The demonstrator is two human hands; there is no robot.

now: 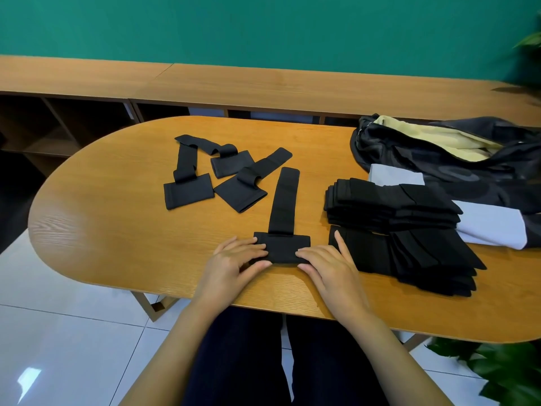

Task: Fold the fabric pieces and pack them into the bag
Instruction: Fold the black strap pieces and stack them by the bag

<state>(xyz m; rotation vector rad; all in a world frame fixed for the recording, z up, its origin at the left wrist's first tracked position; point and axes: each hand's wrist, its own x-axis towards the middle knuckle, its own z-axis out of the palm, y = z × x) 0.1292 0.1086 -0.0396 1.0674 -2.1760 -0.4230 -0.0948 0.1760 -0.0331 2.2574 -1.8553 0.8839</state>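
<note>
- Two hands are laid on one black strap piece [281,249] at the near middle of the wooden table [117,230].
- Its wide end is pressed flat, and its long strap is stretched out toward the far side.
- The left hand [234,262] is set on the left end, with the fingers held close together and nearly straight on the cloth.
- The right hand [330,268] is set on the right end. Most fingers are pressed down, but one is spread out to the right, at the edge of the near pile [415,259] of folded pieces.
- Whether an edge is pinched by the thumbs cannot be told.
- Three loose pieces [187,190] are seen unfolded at the far left.
- A far pile [389,206] is stacked behind the near one, and the black bag [468,159] is laid open at the far right.
- The fold could be lost: if the hands are lifted too soon, the thick cloth may spring back open.
- The strap could be folded crooked if it is not lined up with the wide end.
- The near pile could be bumped by the spread finger and pushed out of shape.
- The piles look a bit fanned out, so they could be spilled when carried to the bag.
</note>
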